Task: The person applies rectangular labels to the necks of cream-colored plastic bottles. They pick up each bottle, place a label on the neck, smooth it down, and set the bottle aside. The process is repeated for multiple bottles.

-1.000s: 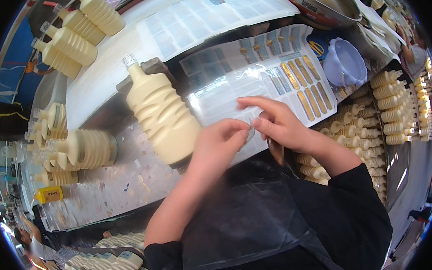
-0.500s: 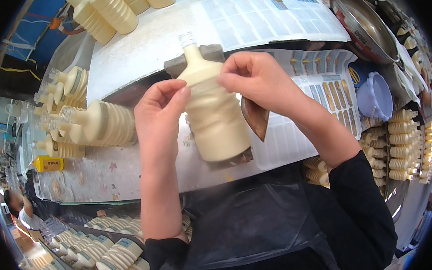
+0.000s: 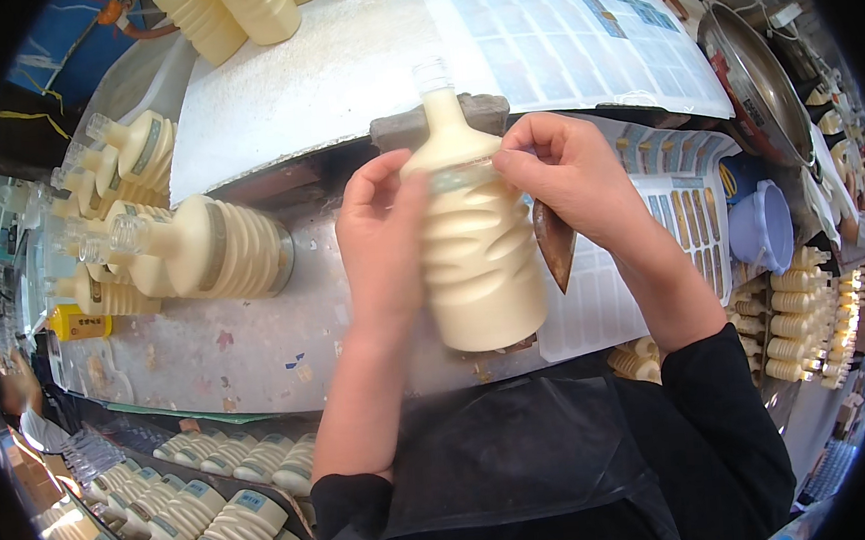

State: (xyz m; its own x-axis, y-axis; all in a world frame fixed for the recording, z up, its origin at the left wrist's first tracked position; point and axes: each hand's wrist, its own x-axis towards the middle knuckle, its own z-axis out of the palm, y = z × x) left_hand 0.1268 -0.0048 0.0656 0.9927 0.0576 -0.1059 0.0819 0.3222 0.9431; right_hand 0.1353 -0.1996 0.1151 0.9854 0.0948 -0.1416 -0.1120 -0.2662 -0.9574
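Note:
A cream-coloured bottle (image 3: 485,301) with a wavy ribbed body and clear glass neck lies in front of me, neck pointing away. Its shoulder end rests near a grey block (image 3: 485,114). Across the upper body runs a narrow pale green label strip (image 3: 461,177). My right hand (image 3: 571,175) pinches at the strip's right end, thumb against fingers. At the left end is my left hand (image 3: 380,234), fingers curled and thumb smeared by motion. Below my right palm shows a brown pointed flat piece (image 3: 555,246); whether the hand holds it I cannot tell.
Several similar bottles (image 3: 215,247) lie at left beside a yellow container (image 3: 80,323). Label sheets (image 3: 685,217) lie at right, another sheet (image 3: 558,51) behind. A lilac bucket (image 3: 761,227) and metal pan (image 3: 760,76) stand farther right. Bottles (image 3: 235,535) fill racks below left. A person (image 3: 36,408) is far left.
The view has shifted, so the bottle and hands sit farther right. My left thumb has moved onto the strip's left end, where a pale green band now shows more plainly.

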